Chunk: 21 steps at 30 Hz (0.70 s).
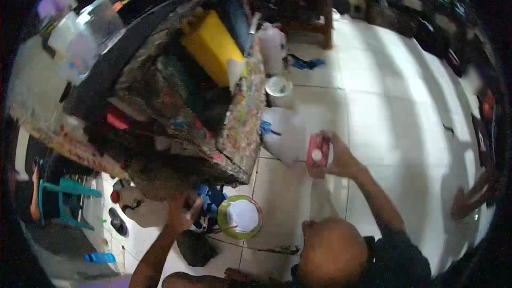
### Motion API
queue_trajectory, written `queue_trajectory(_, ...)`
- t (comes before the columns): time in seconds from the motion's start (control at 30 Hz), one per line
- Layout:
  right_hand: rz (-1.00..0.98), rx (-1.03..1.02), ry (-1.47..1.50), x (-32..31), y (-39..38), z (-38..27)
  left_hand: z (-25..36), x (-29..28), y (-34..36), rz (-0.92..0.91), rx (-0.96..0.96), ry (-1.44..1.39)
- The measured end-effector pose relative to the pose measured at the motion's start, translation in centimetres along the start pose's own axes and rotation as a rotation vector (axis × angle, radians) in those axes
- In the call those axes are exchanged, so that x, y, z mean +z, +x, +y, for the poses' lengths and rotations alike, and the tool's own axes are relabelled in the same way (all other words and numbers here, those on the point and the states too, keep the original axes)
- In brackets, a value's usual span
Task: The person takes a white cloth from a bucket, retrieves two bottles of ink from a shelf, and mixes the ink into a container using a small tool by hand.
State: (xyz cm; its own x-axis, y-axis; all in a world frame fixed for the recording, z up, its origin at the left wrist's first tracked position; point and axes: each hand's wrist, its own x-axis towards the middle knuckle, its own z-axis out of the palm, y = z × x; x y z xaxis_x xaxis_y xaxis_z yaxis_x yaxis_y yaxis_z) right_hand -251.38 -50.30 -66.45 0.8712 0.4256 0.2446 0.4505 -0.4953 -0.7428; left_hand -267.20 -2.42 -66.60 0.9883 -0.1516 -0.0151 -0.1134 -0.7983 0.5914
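Held out over the tiled floor, my right hand (341,160) is closed around a small red block-like thing (314,150) with a pale round spot on one face. What kind of thing it is cannot be made out. At the lower left, my left hand (183,211) hovers beside dark blue cloth (212,202), near the paint-spattered workbench. Blur and shadow hide how its fingers lie and whether anything is in them. A green tub (222,228) with something white inside stands on the floor to the right of that hand.
The bench's rough edge (240,128) juts toward me, with a yellow container (213,48) in it. Beside it stand a white bucket (279,86), a pale jug (272,48) and a whitish bag (285,136). A teal chair (66,188) is at far left; my bent knee (335,250) is below.
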Motion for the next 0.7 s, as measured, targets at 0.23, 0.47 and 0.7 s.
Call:
queue_trajectory(0.23, -0.079, 0.082, 0.13, 2.2, 0.4, 3.4, -5.8, 13.5, -17.2, -0.341, -0.766, -0.907)
queue_trajectory(0.47, 0.165, -0.403, -0.187, -1.8, 13.7, -7.9, -6.4, 24.2, -14.8, 0.301, -0.881, -1.216)
queue_trajectory(0.7, 0.516, -0.707, -0.314, -0.5, 29.0, -20.0, -4.9, 23.9, -8.5, 0.335, -0.777, -1.138)
